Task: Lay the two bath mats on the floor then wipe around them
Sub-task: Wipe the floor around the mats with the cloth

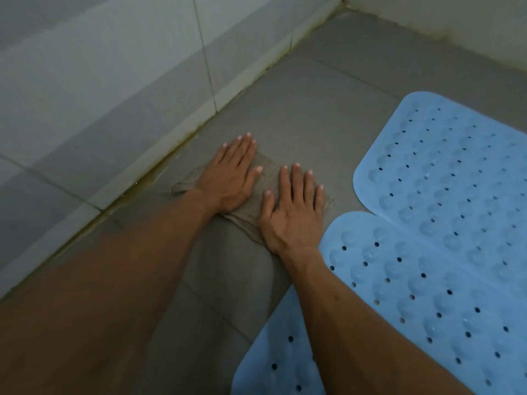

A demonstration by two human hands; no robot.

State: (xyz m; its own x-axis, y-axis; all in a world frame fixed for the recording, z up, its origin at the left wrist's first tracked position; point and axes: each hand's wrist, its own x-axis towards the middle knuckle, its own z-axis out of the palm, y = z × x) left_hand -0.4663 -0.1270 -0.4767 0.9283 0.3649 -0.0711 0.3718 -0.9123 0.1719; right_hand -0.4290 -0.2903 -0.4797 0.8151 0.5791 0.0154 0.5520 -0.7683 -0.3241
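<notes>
Two light blue rubber bath mats with holes and bumps lie flat on the grey tiled floor, side by side: the far mat (445, 166) at the right and the near mat (413, 303) below it, their edges touching. Left of them a small brownish cloth (268, 178) is spread on the floor. My left hand (228, 175) and my right hand (293, 212) both press flat on the cloth, fingers spread and pointing away from me. My right forearm crosses over the near mat's left edge.
A pale tiled wall (114, 95) runs along the left, meeting the floor (313, 104) at a stained grout line. A second wall (456, 29) closes the corner at the top right. Bare floor lies between the cloth and the corner.
</notes>
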